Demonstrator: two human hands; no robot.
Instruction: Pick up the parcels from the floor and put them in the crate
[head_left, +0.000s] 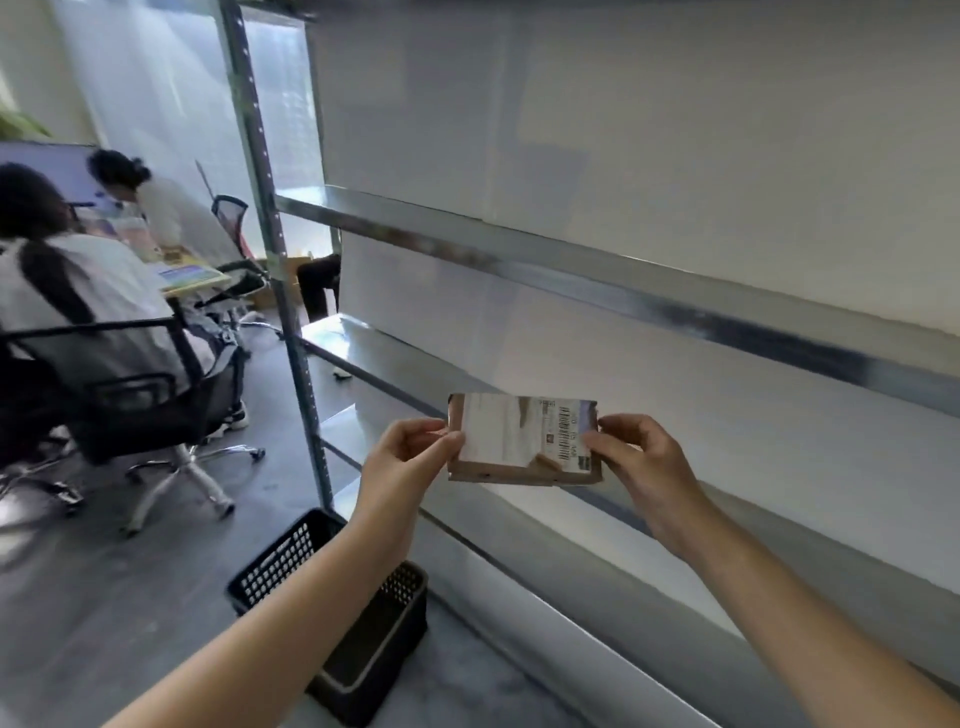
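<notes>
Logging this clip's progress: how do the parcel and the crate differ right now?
The parcel is brown cardboard with a white barcode label; the crate is black perforated plastic. The parcel is held up in the air, pinched by the left hand and right hand; the crate stands on the floor by the shelving. Both are rectangular.

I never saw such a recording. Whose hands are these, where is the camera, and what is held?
There is no machine: a person wears one wide-angle camera on the head, so you see what they see. The left hand and the right hand pinch a small cardboard parcel by its two ends; it bears a barcode label. Below, on the grey floor, stands a black perforated crate, where it should go. Behind is a metal shelving rack. At left, two other people sit.
</notes>
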